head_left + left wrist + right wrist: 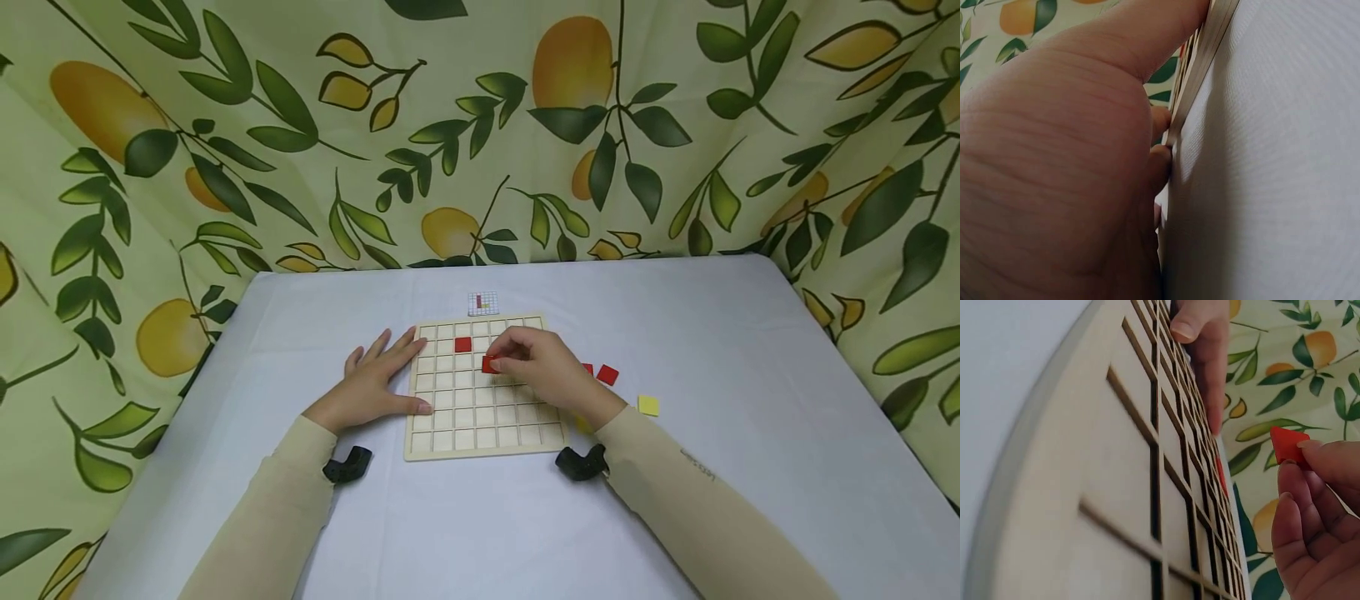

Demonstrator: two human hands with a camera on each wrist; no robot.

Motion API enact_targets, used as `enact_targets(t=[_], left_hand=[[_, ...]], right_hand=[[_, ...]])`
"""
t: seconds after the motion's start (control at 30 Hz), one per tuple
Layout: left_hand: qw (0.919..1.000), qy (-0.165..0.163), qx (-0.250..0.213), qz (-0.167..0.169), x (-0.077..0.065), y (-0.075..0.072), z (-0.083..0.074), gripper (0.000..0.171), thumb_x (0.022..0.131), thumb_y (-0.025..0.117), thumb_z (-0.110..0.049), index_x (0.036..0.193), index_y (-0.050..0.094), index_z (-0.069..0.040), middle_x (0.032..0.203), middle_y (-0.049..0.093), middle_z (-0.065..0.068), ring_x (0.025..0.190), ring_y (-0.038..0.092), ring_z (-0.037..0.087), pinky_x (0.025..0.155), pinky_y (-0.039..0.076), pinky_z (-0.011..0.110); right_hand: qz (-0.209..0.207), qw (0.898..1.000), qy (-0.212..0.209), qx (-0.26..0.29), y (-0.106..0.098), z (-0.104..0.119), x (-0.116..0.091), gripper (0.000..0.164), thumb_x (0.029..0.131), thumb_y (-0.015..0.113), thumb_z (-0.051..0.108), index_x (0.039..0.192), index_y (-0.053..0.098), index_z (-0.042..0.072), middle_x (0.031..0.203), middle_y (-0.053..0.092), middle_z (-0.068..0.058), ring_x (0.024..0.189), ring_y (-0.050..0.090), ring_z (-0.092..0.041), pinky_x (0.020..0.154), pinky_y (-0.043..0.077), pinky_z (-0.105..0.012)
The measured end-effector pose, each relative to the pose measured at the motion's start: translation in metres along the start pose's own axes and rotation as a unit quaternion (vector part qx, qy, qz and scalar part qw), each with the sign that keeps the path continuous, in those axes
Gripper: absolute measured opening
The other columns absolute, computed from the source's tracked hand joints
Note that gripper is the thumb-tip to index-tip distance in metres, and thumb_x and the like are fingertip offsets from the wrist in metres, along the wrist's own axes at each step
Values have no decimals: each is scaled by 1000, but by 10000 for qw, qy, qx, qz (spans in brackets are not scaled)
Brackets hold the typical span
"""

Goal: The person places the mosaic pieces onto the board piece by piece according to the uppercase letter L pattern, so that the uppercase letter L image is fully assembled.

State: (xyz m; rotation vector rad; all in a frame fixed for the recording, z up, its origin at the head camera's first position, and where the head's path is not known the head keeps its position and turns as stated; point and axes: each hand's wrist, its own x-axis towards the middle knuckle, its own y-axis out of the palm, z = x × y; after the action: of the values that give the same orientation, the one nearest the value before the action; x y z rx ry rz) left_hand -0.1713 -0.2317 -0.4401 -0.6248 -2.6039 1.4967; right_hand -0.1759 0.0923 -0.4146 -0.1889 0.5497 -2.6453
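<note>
A pale wooden grid board (450, 454) lies flat on the table. My left hand (378, 381) rests at its left side, fingers spread, with the thumb and a fingertip touching the frame. Between thumb and fingers my right hand (543, 367) pinches a red square tile (1287, 445), held above the board in the right wrist view. Another red tile (462, 344) sits in a cell near the board's far side. In the left wrist view the left palm (1054, 162) hides most of the board.
Beyond the board lies a small pattern card (483, 303) with a grid and coloured squares. Right of the board are a loose red tile (608, 375), a second one partly behind the right hand, and a yellow tile (648, 406). A leaf-and-fruit patterned curtain (450, 150) surrounds the white table (465, 533).
</note>
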Motion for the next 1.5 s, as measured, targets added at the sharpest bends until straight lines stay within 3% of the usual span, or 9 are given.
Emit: enact_targets(t=[0.5, 0.73, 0.97, 1.1, 1.33, 1.5], left_hand=[[10000, 2, -6, 34, 0, -1, -3, 118, 80, 87, -71, 173, 35, -22, 181, 15, 1, 165, -7, 36, 122, -10, 68], [10000, 6, 40, 46, 0, -1, -4, 118, 80, 86, -73, 173, 35, -22, 181, 14, 1, 165, -7, 36, 122, -10, 69], [10000, -18, 53, 43, -1, -2, -3, 119, 80, 86, -73, 174, 34, -22, 181, 13, 0, 165, -7, 36, 122, -10, 68], [10000, -37, 63, 54, -1, -1, -2, 119, 80, 87, -72, 174, 34, -22, 181, 13, 0, 165, -8, 36, 122, -11, 68], [10000, -38, 74, 15, 0, 0, -2, 119, 79, 87, -73, 173, 35, -23, 181, 14, 1, 165, -7, 36, 122, -10, 69], [10000, 28, 36, -6, 0, -1, -1, 119, 78, 88, -72, 173, 35, -22, 181, 15, 1, 165, -6, 36, 122, -10, 69]], right_hand=[[243, 9973, 73, -691, 27, 0, 44, 6, 104, 75, 10, 106, 76, 15, 102, 71, 3, 98, 63, -21, 93, 52, -38], [271, 9956, 159, -882, 31, -3, 51, 11, 105, 72, 5, 109, 79, 13, 107, 72, 1, 104, 63, -21, 99, 51, -40], [340, 9939, 179, -1030, 33, -3, 53, 8, 106, 74, 14, 111, 80, 14, 110, 70, 2, 104, 63, -20, 98, 51, -39], [271, 9962, 126, -822, 33, -3, 51, 15, 108, 72, 25, 117, 77, 15, 112, 69, 2, 102, 64, -20, 95, 53, -40], [251, 9988, 424, -1, 20, 4, 43, 49, 111, 58, 57, 136, 70, 16, 121, 70, -2, 112, 65, -23, 97, 52, -47], [288, 9971, 291, 638, 4, 15, 37, 64, 114, 46, 60, 145, 64, 7, 127, 70, -9, 113, 69, -27, 101, 53, -52]])
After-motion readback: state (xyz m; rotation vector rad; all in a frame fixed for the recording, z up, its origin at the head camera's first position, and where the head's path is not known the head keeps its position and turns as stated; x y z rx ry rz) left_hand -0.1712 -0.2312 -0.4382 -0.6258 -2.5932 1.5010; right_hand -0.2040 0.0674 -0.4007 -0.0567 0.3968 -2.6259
